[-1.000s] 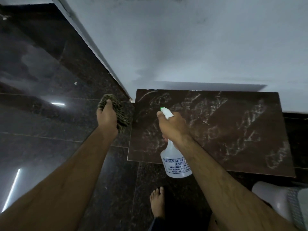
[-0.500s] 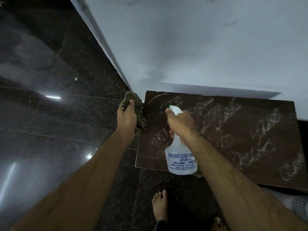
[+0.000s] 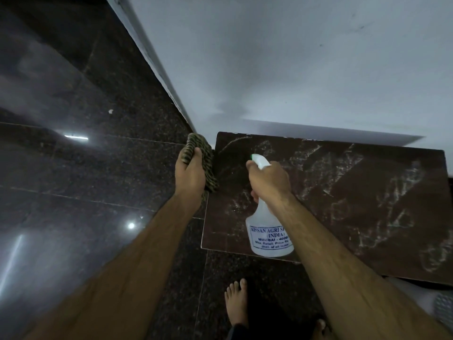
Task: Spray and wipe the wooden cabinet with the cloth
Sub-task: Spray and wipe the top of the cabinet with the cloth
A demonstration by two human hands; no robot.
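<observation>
The dark brown cabinet top (image 3: 355,204) stands against the white wall and carries whitish streaks and smears. My right hand (image 3: 269,179) grips a white spray bottle (image 3: 268,231) with blue lettering by its neck, above the left part of the top; the green-tipped nozzle points toward the wall. My left hand (image 3: 191,173) is closed on a bunched dark striped cloth (image 3: 207,158), held at the cabinet's left edge near the back corner. Whether the cloth touches the edge I cannot tell.
Glossy dark stone floor (image 3: 73,192) spreads to the left and in front, with light reflections. The white wall (image 3: 294,69) runs behind the cabinet. My bare foot (image 3: 236,303) stands in front of the cabinet. A pale object (image 3: 438,307) sits at the lower right.
My left hand with the cloth has moved right, from over the floor to the cabinet's left edge. The right hand still holds the bottle over the top; the view has shifted slightly.
</observation>
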